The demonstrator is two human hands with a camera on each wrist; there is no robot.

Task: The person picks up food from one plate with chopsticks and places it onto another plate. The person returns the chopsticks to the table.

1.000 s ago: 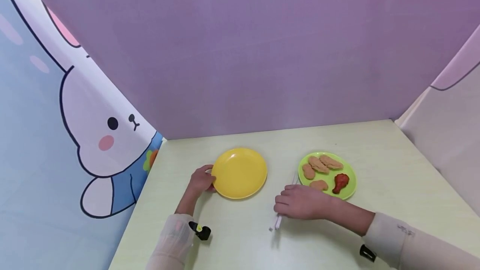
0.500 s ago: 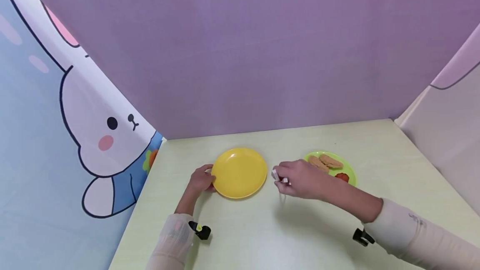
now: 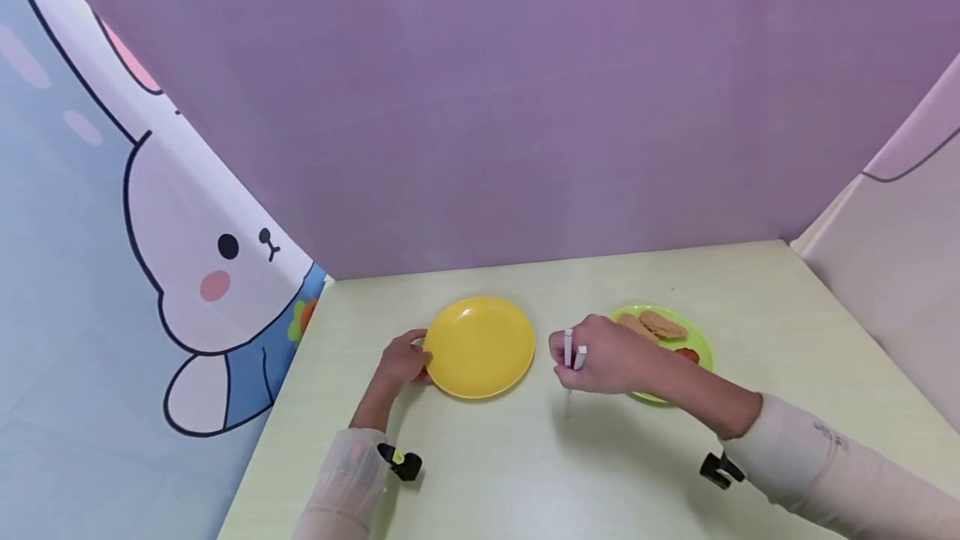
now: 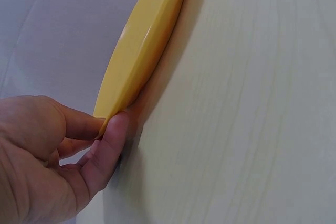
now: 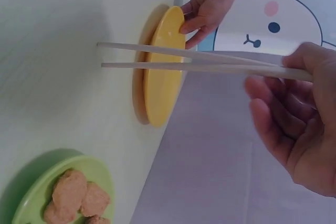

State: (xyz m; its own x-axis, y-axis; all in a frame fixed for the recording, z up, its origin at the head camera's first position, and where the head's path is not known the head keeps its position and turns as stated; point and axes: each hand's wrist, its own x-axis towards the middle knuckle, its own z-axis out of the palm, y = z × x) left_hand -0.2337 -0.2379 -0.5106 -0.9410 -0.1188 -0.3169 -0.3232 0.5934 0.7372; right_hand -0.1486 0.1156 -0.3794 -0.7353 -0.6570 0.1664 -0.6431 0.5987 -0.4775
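My left hand (image 3: pixel 403 359) pinches the left rim of a yellow plate (image 3: pixel 480 347); in the left wrist view, thumb and fingers grip that rim. My right hand (image 3: pixel 600 354) holds a pair of pale chopsticks (image 5: pixel 210 66) above the table, between the two plates. Their tips point down and stand slightly apart with nothing between them, as the right wrist view shows. Partly behind the right hand lies a green plate (image 3: pixel 701 340) bearing breaded pieces (image 3: pixel 663 324) and a red drumstick (image 3: pixel 687 354). The hand and forearm hide much of that food.
Both plates rest on a pale wood-grain table (image 3: pixel 480 473). A purple backdrop (image 3: pixel 525 107) rises along its far edge. To the left hangs a cloth printed with a rabbit (image 3: pixel 217 248), and a pale panel (image 3: pixel 900 290) stands on the right.
The right hand has lifted the chopsticks off the table beside the green plate and turned them from lying flat to tips down. The left hand and yellow plate have stayed put.
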